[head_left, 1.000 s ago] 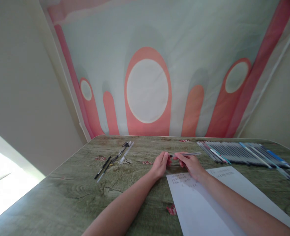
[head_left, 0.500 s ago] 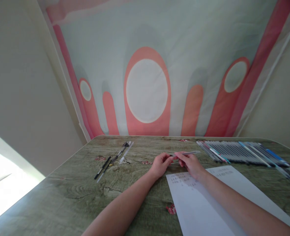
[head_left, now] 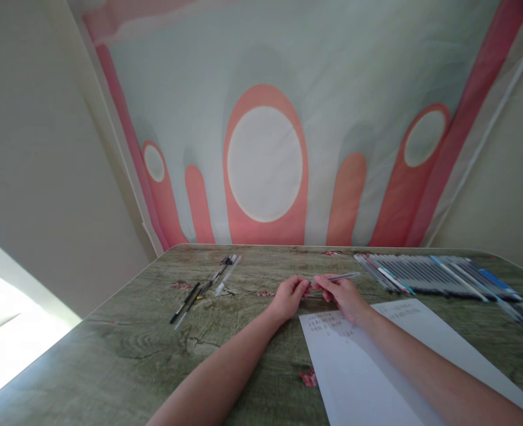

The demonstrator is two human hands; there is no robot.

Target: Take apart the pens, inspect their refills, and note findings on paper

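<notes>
My right hand (head_left: 345, 296) grips a clear-barrelled pen (head_left: 339, 277) that lies level above the table, its free end pointing right. My left hand (head_left: 289, 297) pinches the pen's left end with thumb and fingers closed; the two hands almost touch. Both hover just beyond the top left corner of a white sheet of paper (head_left: 377, 367) that bears a few lines of faint writing near that corner.
A row of several pens (head_left: 434, 275) lies side by side at the table's far right. A few loose pens (head_left: 206, 289) lie at the left middle. The green wood-pattern table (head_left: 132, 349) ends at a pink and grey hanging cloth (head_left: 265, 160).
My left hand has closed in on the pen's left end, from beside it to pinching it. My right hand and the pen have hardly shifted.
</notes>
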